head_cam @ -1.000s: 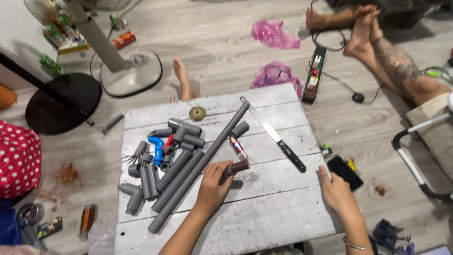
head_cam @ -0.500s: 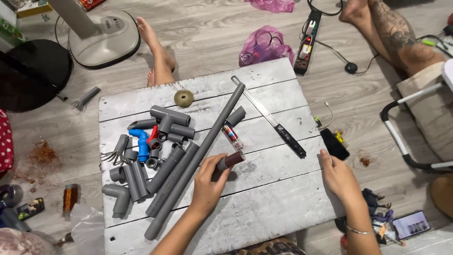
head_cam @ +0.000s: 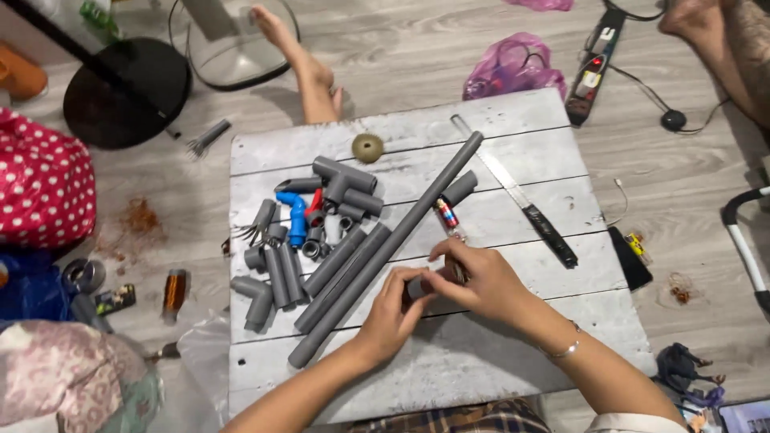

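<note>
Both my hands meet over the whitewashed wooden board (head_cam: 513,353). My left hand (head_cam: 391,314) and my right hand (head_cam: 475,282) pinch a short grey pipe piece (head_cam: 416,289) between their fingertips. Just left of them a long grey pipe (head_cam: 385,250) lies diagonally across the board, with two shorter pipes beside it. A small red and blue tube (head_cam: 446,215) lies just above my right hand. Further left sits a pile of grey pipe fittings (head_cam: 341,196) with a blue elbow (head_cam: 293,216). A knife with a black handle (head_cam: 525,204) lies to the right.
A round tan disc (head_cam: 367,147) rests near the board's far edge. Another person's foot (head_cam: 314,74) touches the far side, and a second person's leg (head_cam: 722,24) is at top right. Around the board are a black round base (head_cam: 128,92), a purple bag (head_cam: 513,68), a power strip (head_cam: 592,68) and a dark flat object (head_cam: 630,258).
My right hand has come in from the board's right edge to join my left hand on the short pipe piece. The view has shifted closer over the board.
</note>
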